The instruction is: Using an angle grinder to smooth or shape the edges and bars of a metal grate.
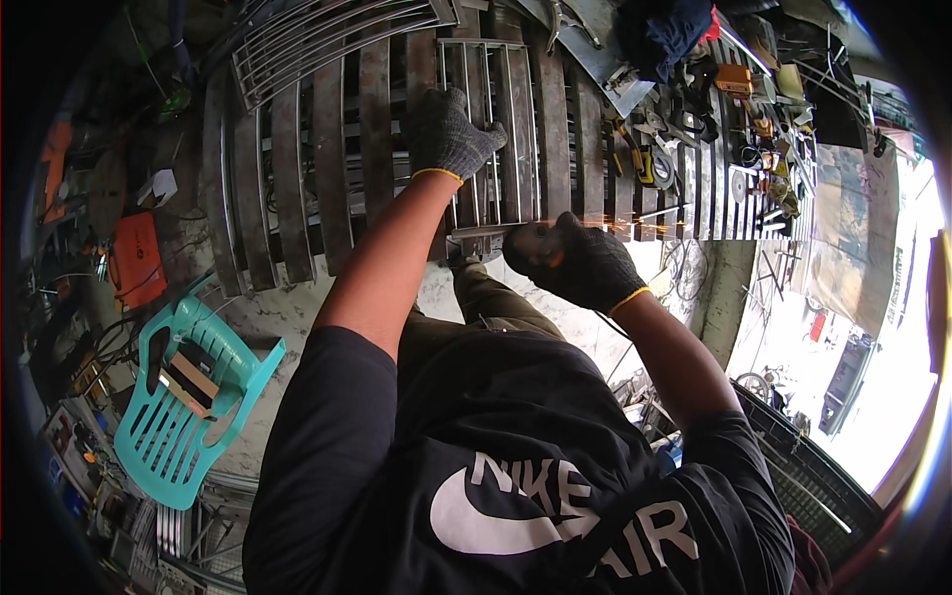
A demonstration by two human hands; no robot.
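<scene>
A small welded metal frame (483, 230) of thin parallel bars lies across the slatted steel workbench (377, 109). My left hand (448, 137), in a dark grey knit glove with a yellow cuff, grips its left side, thumb pointing right; the fingertips are partly hidden. At the frame's near right corner, my gloved right hand (598, 266) is closed around an angle grinder (535, 246). The grinder is blurred and mostly covered by the hand. Orange sparks (620, 226) stream from it to the right, over the bench's near edge.
A larger barred metal grille (327, 45) lies at the bench's far left. Tools crowd its right side, among them a tape measure (656, 167) and an orange box-shaped item (734, 78). A turquoise plastic chair (188, 451) holding an open cardboard box (188, 385) stands at left.
</scene>
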